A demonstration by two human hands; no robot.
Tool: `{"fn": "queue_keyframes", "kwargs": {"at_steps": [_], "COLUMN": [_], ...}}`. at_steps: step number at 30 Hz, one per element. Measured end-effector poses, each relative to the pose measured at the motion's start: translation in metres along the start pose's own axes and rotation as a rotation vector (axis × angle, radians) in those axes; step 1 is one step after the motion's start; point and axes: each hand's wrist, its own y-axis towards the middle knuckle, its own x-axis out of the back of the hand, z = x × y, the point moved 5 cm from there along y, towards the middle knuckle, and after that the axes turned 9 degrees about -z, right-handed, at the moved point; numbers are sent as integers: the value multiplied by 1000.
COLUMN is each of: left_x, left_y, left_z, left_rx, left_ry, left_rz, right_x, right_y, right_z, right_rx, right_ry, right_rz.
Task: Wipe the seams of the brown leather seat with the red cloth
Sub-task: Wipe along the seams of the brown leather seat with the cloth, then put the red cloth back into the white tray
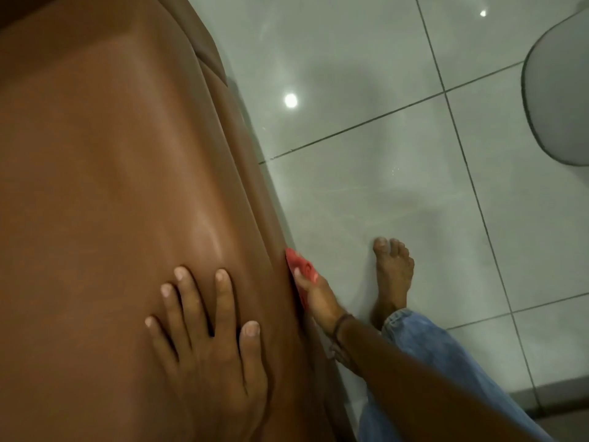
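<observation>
One red cloth (301, 269) under right hand (318, 298)

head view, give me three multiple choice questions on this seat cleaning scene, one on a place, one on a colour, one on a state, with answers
1. Where is the cloth?
A. at the seat's right side edge
B. on the floor
C. under the flat hand

2. What colour is the cloth?
A. blue
B. red
C. white

3. How is the left hand?
A. closed in a fist
B. lifted in the air
C. flat on the seat, fingers spread

Answers:
1 A: the right hand presses the cloth against the side edge of the seat.
2 B: it shows red against the brown leather.
3 C: the left hand lies palm down on top, holding nothing.
</observation>
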Motion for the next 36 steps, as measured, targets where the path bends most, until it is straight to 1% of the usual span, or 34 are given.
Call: {"fn": "queue_keyframes", "kwargs": {"at_steps": [3, 4, 5, 6, 7, 9, 11, 12, 13, 15, 17, 18, 20, 22, 23, 24, 25, 26, 27, 28, 29, 30, 31, 32, 33, 34, 36], "left_x": [-2, -3, -4, -7, -9, -12, -14, -14, -14, -16, -16, -16, -16, -13, -11, -9, -5, 1, 7, 14, 22, 29, 36, 42, 45, 45, 44], "left_y": [11, 15, 20, 25, 29, 33, 33, 31, 31, 30, 29, 29, 29, 30, 31, 32, 33, 33, 34, 36, 40, 45, 51, 58, 66, 73, 92], "left_z": [-4, -6, -6, -6, -6, -7, -6, -5, -5, -6, -6, -6, -6, -4, -4, -4, -7, -11, -16, -23, -36, -55, -82, -118, -162, -208, -302], "left_rx": [-7, -24, -35, -41, -54, -66, -66, -63, -66, -69, -69, -69, -68, -57, -55, -49, -32, 2, 50, 112, 179, 224, 227, 203, 190, 234, 386], "left_ry": [29, 36, 38, 45, 55, 45, 37, 39, 44, 56, 51, 55, 66, 66, 74, 79, 65, 43, 18, -24, -88, -159, -238, -348, -507, -688, -992], "left_rz": [-33, -51, -63, -72, -79, -99, -118, -126, -132, -136, -147, -152, -137, -109, -93, -73, -63, -58, -54, -63, -87, -113, -126, -105, -24, 115, 406], "right_x": [-38, -37, -35, -36, -38, -45, -57, -59, -64, -74, -64, -69, -18, 35, 51, 58, 66, 77, 94, 99, 131, 148, 178, 206, 230, 255, 315], "right_y": [-24, -35, -50, -66, -85, -127, -161, -167, -163, -137, -106, -93, -58, -23, -12, -16, -29, -38, -37, -37, -37, -37, -39, -40, -38, -34, -26], "right_z": [98, 125, 139, 136, 121, 70, 23, 9, -4, 2, 26, 62, 75, 91, 95, 110, 129, 144, 149, 160, 133, 129, 118, 103, 83, 66, 35], "right_rx": [123, 153, 185, 212, 219, 102, -48, -112, -182, -211, -186, -150, -120, -110, -83, -125, -173, -176, -149, -211, -192, -252, -308, -314, -328, -348, -365], "right_ry": [714, 866, 955, 1002, 1034, 1071, 1044, 1018, 983, 881, 913, 984, 992, 811, 764, 849, 956, 984, 1051, 1132, 1182, 1125, 1120, 1116, 1135, 1157, 1210], "right_rz": [175, 211, 230, 271, 284, 305, 305, 313, 284, 249, 300, 359, 305, 103, 105, 235, 415, 509, 538, 560, 548, 532, 496, 488, 464, 430, 369]}}
